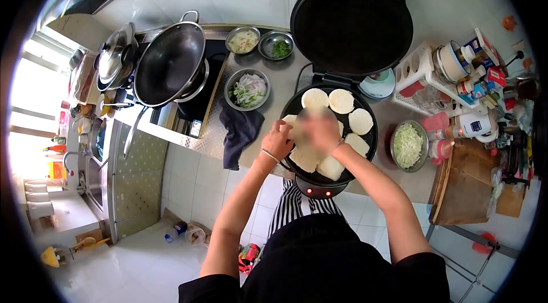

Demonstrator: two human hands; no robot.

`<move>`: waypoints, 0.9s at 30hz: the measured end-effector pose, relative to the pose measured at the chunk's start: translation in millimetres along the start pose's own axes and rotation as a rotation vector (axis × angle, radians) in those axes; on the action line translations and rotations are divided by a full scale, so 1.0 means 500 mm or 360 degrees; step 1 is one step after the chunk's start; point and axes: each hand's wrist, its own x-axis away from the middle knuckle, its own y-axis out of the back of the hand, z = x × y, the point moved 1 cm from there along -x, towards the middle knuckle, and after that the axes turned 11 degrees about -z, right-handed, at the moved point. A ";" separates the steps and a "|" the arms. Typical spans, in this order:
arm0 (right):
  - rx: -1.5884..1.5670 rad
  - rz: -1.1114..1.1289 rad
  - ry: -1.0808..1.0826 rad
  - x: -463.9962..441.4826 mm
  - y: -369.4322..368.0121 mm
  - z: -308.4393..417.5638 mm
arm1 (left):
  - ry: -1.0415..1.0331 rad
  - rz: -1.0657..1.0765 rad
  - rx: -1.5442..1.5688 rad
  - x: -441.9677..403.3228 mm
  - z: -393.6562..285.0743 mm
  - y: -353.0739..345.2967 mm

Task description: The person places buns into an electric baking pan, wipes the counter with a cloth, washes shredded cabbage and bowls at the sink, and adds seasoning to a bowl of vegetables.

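Note:
Several pale, flat dough rounds and squarish pieces lie on a round black electric griddle. My left hand, a bracelet on its wrist, is at the griddle's left edge. Its fingers are bent and pinched at the rim of a flatbread. My right hand reaches over the middle of the griddle, close to the left one. A blurred patch covers its fingers, so their pose and anything in them are hidden. Behind stands the griddle's raised black lid.
A steel bowl of shredded white vegetable stands to the right, beside a cluttered rack. Left of the griddle are a dark cloth, a bowl of sliced onion and two smaller bowls. A large wok sits on the stove.

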 end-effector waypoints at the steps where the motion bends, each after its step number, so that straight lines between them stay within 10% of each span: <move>1: -0.0028 0.0082 -0.0026 0.001 -0.005 -0.003 | -0.0006 -0.0007 0.0074 0.003 0.003 -0.007; 16: 0.0096 0.0108 -0.0090 0.035 0.014 -0.003 | -0.0126 0.0259 -0.0305 0.023 -0.088 0.017; 27: -0.0604 -0.0961 -0.0246 -0.198 0.328 -0.055 | -0.0436 -0.0578 0.0771 -0.331 -0.304 0.119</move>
